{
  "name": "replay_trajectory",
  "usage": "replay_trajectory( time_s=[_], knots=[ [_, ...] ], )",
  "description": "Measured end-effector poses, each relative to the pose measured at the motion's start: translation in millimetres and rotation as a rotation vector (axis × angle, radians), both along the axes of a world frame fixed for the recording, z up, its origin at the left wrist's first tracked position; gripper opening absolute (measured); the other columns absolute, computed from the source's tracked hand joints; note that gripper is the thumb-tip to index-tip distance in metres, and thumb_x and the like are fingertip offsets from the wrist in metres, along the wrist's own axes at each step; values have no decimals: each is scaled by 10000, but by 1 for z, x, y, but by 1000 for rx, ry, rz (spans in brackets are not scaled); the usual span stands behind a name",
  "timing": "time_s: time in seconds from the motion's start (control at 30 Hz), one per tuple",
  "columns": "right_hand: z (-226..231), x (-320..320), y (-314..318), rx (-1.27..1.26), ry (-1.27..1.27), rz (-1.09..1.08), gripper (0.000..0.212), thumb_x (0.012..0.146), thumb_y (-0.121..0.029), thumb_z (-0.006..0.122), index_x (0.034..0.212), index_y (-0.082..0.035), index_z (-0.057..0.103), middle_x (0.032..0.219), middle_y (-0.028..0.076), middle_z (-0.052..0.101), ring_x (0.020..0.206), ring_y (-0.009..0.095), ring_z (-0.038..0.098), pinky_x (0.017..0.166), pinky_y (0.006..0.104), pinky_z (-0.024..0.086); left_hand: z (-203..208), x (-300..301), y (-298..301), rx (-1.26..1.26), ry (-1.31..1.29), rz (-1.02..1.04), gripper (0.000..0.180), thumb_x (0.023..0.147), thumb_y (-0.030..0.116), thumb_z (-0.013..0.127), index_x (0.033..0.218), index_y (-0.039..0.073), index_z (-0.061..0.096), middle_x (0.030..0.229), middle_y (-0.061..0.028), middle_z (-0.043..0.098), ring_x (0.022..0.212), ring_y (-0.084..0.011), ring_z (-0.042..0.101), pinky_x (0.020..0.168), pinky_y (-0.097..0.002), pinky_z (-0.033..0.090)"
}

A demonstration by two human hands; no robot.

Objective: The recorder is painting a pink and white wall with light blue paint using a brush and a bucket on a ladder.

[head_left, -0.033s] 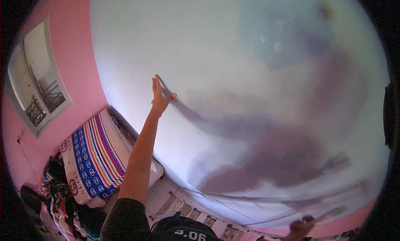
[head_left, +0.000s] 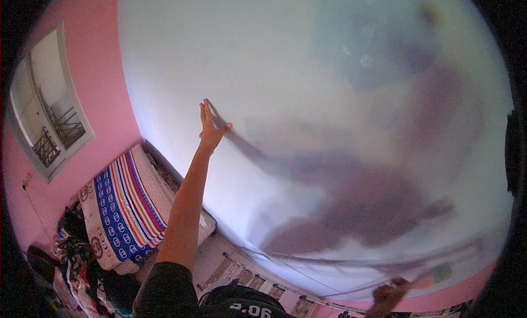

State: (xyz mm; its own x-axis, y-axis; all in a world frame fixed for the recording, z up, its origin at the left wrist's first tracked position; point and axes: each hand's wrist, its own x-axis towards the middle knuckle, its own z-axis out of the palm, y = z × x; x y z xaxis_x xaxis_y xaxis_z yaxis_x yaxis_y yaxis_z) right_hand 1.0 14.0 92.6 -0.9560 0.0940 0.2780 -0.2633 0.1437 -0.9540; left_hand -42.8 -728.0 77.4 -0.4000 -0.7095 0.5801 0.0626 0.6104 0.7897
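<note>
A pale white-blue surface (head_left: 181,54) fills most of the view, with my shadow spread over its right side. My left arm is raised, and my left hand (head_left: 212,130) rests against this surface, fingers stretched and thumb spread. It holds nothing. At the lower right, my right hand (head_left: 391,291) is dim and partly cut off, its fingers curled closed. Beyond it sticks out a blurred tool with an orange part and a green end (head_left: 442,272); its kind is unclear.
On the left is a pink wall (head_left: 101,71) with a window (head_left: 52,101). Below it lie a folded striped mattress (head_left: 129,205) and a heap of clothes (head_left: 79,263). A ladder-like row of rungs (head_left: 263,282) runs along the bottom. My black shirt (head_left: 236,301) shows at the lower edge.
My right hand and the orange-and-green tool have risen and shifted slightly left. My left hand stays in place on the pale surface.
</note>
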Motion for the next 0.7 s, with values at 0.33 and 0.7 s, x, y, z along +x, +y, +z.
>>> replay_trajectory(
  time_s=[0.33, 0.7],
  knots=[
    [50, -12, -318, -134, -150, 858, 239, 972, -301, 473, 945, -67, 433, 634, 90, 524, 458, 186, 516, 428, 319, 431, -24, -26, 9, 653, 86, -115, 1159, 734, 291, 809, 1486, 230, -70, 1513, -185, 77, 1312, -403, 300, 895, -657, 401],
    [46, -41, -431, 359, 467, 633, 292, 992, -289, 388, 1018, 0, 424, 694, 228, 512, 659, 370, 561, 553, 444, 420, -11, -14, 6, 730, 141, -235, 1244, 717, 227, 818, 1454, 219, -183, 1497, -213, 107, 1238, -399, 405, 584, -550, 561]
  ],
)
